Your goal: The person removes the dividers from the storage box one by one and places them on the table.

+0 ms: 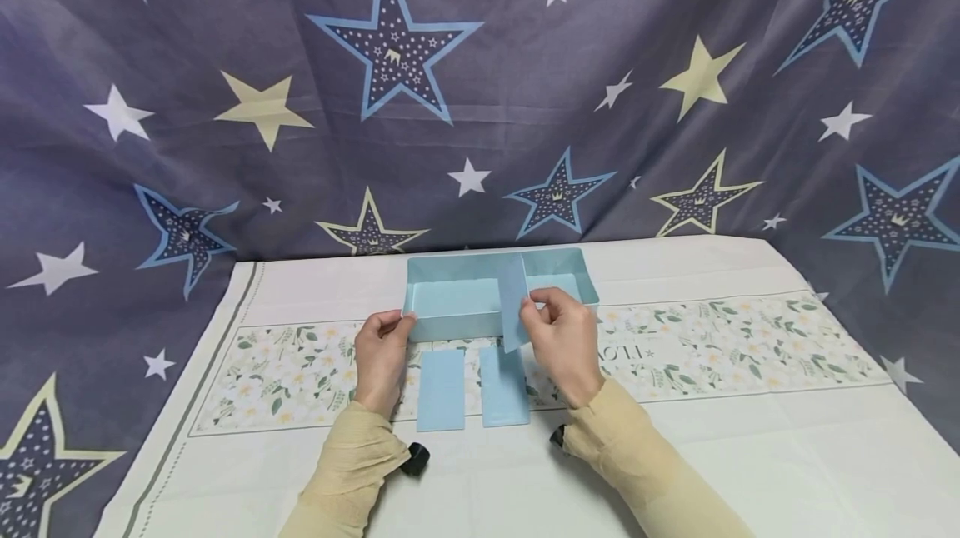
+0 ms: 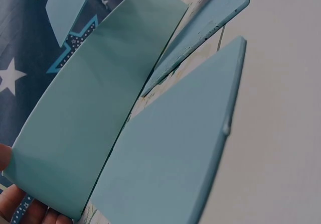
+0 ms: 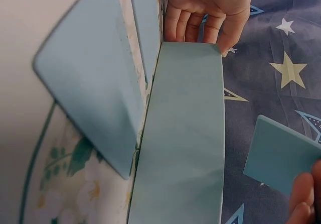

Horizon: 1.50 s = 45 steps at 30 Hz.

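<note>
A long pale teal open box (image 1: 453, 327) stands near the back of the table. My left hand (image 1: 381, 361) holds its left end, thumb at the rim corner and fingers along the end wall, as the right wrist view also shows. My right hand (image 1: 566, 344) pinches a flat light blue panel (image 1: 513, 305) by its right edge, upright over the box's front rim. That panel (image 3: 278, 153) is raised above the rim in the right wrist view. Two similar blue panels, one on the left (image 1: 441, 392) and one on the right (image 1: 505, 388), lie flat in front of the box.
A white tablecloth (image 1: 247, 488) with a floral band (image 1: 720, 346) covers the table. Behind it hangs a dark star-patterned curtain (image 1: 465, 138), close to the box's back. Black straps (image 1: 415, 460) show at the wrists.
</note>
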{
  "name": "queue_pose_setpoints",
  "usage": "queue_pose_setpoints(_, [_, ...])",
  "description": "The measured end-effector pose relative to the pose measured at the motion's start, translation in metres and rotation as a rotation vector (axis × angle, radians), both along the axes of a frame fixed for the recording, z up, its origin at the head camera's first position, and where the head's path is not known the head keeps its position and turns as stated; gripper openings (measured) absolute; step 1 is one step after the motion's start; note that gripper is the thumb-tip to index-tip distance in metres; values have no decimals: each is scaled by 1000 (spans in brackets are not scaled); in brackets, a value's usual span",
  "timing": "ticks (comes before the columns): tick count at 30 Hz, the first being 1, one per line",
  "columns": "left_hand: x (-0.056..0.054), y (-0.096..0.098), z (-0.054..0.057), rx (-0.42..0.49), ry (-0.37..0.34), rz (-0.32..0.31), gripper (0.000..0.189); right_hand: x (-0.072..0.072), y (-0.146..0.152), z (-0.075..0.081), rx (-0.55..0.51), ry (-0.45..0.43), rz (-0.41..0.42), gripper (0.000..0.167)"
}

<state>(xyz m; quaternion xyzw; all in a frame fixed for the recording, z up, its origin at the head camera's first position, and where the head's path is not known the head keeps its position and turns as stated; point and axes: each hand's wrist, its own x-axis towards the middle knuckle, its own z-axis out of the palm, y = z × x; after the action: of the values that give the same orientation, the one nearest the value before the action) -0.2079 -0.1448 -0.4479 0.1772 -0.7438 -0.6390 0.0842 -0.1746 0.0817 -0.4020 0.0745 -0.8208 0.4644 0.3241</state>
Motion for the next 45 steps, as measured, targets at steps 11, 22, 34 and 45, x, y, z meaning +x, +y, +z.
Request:
queue_pose_setpoints(11, [0,-1,0,-11,-8,5,32,11,8,-1,-11,-29,-2,9])
queue_pose_setpoints(22, [0,1,0,-2,-2,0,31,30,23,1,-102,-182,0,12])
queue_pose_setpoints(34, [1,2,1,-12,-4,13,32,39,31,-5,-95,-207,-11,11])
queue_pose_setpoints(45, [-1,2,-1,0,-7,16,32,50,37,-6,-70,-269,-12,9])
